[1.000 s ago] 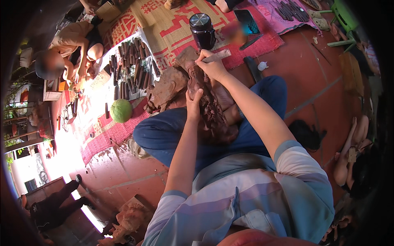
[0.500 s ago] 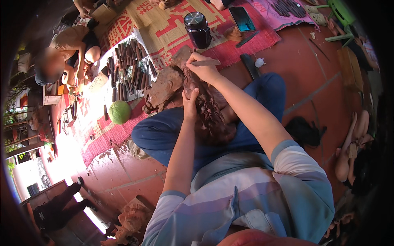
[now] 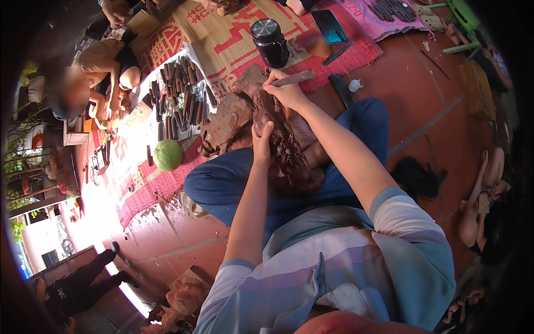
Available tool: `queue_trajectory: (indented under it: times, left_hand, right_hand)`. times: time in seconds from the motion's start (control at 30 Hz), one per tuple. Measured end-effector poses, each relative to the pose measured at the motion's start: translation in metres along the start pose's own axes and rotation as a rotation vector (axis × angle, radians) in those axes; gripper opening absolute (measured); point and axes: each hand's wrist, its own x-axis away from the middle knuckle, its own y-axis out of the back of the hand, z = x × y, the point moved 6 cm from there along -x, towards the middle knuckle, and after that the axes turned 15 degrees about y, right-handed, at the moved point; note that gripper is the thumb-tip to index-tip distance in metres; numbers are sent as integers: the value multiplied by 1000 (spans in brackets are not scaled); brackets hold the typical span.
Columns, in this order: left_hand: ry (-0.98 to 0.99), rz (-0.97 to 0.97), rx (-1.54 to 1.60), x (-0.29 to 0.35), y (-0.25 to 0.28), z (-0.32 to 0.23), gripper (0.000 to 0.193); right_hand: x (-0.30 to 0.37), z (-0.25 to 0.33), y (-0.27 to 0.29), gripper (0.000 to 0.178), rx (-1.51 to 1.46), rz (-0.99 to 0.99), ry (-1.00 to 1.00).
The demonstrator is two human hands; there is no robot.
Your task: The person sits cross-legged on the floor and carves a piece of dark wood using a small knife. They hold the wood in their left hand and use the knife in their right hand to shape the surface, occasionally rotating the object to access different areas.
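"Where's the piece?"

"I see the left hand [image 3: 261, 140] grasping the long, reddish-brown carved figure [image 3: 288, 153], which lies along that hand's right side. Just beyond, the right hand [image 3: 286, 92] pinches a slim, flat, brown tool [image 3: 299, 78]."

"Changes?"

"Half a second ago, I saw the tool lying flatter; its free end now tips higher."

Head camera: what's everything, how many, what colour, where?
Carving: one, brown, centre
Wood: count unclear, brown, beside carving
Tool: one, brownish, near carving's top
Matting: count unclear, red-tan, ahead
Flask: one, black, on matting
Phone: one, dark, by flask
Fruit: one, green, left
Handled tools: many, brown, on white sheet
Cloth: one, pink, top right
Chair: one, green, top right
Floor: one, red, right
People: several, mixed clothes, edges
Rest: edges, too unclear to count
Legs: two, blue, around carving
Left hand: one, on carving
Right hand: one, holding tool
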Motion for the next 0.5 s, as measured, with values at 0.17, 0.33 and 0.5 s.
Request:
queue_trajectory:
  times: [0.17, 0.33, 0.5]
  left_hand:
    - [28, -7, 32, 13, -9, -8, 98]
    - [6, -34, 2, 4, -3, -3, 97]
    - [-23, 67, 42, 3, -8, -6, 91]
  right_hand:
    - [3, 0, 2, 10, -12, -14, 39]
    - [3, -15, 10, 11, -210, -35, -82]
    - [13, -19, 23, 11, -310, -272, -124]
